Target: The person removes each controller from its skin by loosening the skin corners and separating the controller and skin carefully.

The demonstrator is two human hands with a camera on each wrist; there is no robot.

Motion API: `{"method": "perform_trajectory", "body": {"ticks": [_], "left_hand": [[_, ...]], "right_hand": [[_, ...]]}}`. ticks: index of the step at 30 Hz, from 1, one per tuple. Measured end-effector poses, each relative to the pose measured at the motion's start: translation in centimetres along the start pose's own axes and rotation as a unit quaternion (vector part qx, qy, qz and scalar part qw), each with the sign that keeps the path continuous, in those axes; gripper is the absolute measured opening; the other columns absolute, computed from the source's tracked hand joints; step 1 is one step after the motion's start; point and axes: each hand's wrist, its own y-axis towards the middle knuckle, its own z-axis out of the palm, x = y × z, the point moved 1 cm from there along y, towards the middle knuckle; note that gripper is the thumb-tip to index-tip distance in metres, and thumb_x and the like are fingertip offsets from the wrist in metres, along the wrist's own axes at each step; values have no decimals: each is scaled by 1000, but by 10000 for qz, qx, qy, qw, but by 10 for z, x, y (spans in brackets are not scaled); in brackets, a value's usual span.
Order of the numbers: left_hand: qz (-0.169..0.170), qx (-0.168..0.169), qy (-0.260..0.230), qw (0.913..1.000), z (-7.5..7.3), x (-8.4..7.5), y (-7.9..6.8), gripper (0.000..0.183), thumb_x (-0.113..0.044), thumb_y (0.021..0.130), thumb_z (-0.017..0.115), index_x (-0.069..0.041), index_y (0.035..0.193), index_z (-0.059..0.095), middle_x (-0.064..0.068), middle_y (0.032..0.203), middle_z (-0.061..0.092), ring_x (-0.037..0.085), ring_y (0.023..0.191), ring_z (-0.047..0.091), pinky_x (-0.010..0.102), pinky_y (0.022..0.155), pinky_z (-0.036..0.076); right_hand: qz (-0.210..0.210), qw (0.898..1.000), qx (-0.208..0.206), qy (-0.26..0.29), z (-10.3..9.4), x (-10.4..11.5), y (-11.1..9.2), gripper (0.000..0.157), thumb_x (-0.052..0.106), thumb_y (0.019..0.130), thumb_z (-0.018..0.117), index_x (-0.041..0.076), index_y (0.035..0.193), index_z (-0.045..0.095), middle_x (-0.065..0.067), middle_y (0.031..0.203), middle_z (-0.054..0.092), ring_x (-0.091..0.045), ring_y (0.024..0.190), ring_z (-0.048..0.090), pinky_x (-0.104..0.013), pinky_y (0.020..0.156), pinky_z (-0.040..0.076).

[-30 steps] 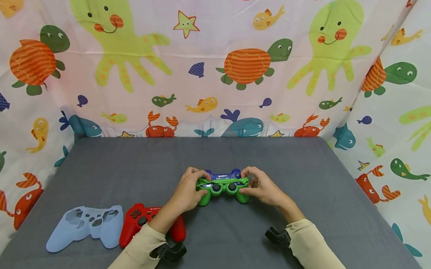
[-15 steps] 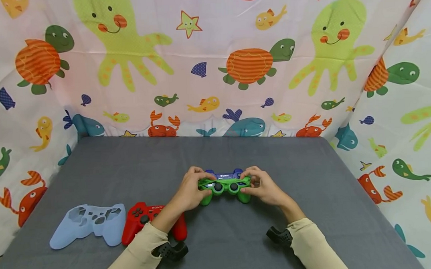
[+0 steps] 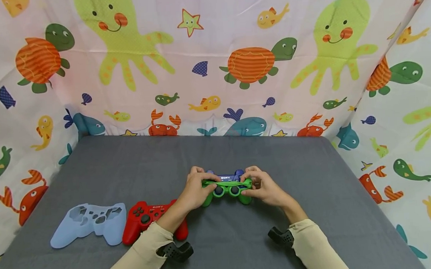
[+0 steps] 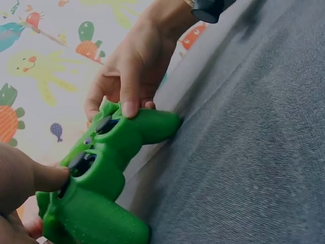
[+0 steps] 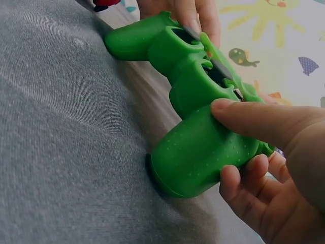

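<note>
Both hands hold a blue game controller [image 3: 226, 178] in a stretchy green cover [image 3: 245, 200]. The cover fits over the handles and around the sticks, while its upper edge is bunched in a strip below the controller's blue top. My left hand [image 3: 196, 188] grips the left side; in the left wrist view its thumb [image 4: 51, 178] presses by the near stick. On the right side, my right hand [image 3: 266, 187] pinches the cover. The right wrist view shows that thumb [image 5: 244, 114] on the green handle and curled fingers [image 5: 254, 185] beneath. The controller's underside is hidden.
A red game controller [image 3: 135, 225] lies left of the hands, partly covered by the left forearm. Beside it is a flat, light blue controller cover [image 3: 93, 224]. A grey cloth [image 3: 227, 246] covers the table, and a sea-animal curtain [image 3: 211, 38] hangs behind and at the sides.
My left hand has shifted slightly right, its thumb moving in toward the left stick. The green strip's left end is now more covered by the fingers. The right hand keeps nearly the same grip.
</note>
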Motion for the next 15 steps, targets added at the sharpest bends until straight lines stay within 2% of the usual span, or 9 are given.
{"method": "perform_trajectory", "body": {"ticks": [5,12,15], "left_hand": [[-17,-100,-142,9998,2,-1,0,12,-5,91,73,-14,94,81,6,100,38,25,101,37,38,85,32],[165,97,471,9987,1,-6,0,18,-5,94,69,-10,108,80,6,103,45,25,100,41,37,85,35],[152,205,712,9971,0,-8,-1,18,-4,93,71,-11,107,80,6,104,46,26,101,42,37,85,37]], "right_hand": [[78,9999,-40,-84,0,1,0,23,2,86,78,4,106,67,-23,125,45,-8,62,42,-22,59,41],[164,9996,-91,-234,-1,3,1,23,2,87,77,5,107,66,-21,121,47,-10,62,42,-22,60,41],[183,9995,-50,-245,-1,3,0,24,3,87,78,5,107,67,-21,120,47,-10,62,42,-22,60,41]]}}
